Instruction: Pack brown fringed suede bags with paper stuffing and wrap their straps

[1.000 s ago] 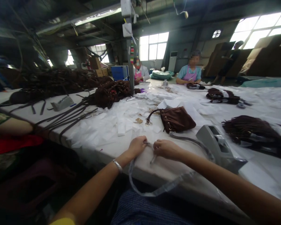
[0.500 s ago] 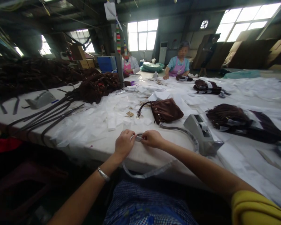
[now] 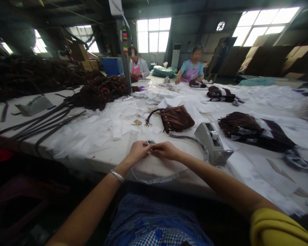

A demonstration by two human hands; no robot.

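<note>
Wrapped strap (image 3: 166, 179) — pinched in left hand (image 3: 138, 150) and right hand (image 3: 166, 150), looped at tabletop's (image 3: 111, 159) near edge; gripped closer together than a second ago — seemingly gathered in at one end.

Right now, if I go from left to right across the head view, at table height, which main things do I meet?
Grey dispenser, dark brown pile, left hand, right hand, second grey dispenser, fringed brown bundle.
</note>
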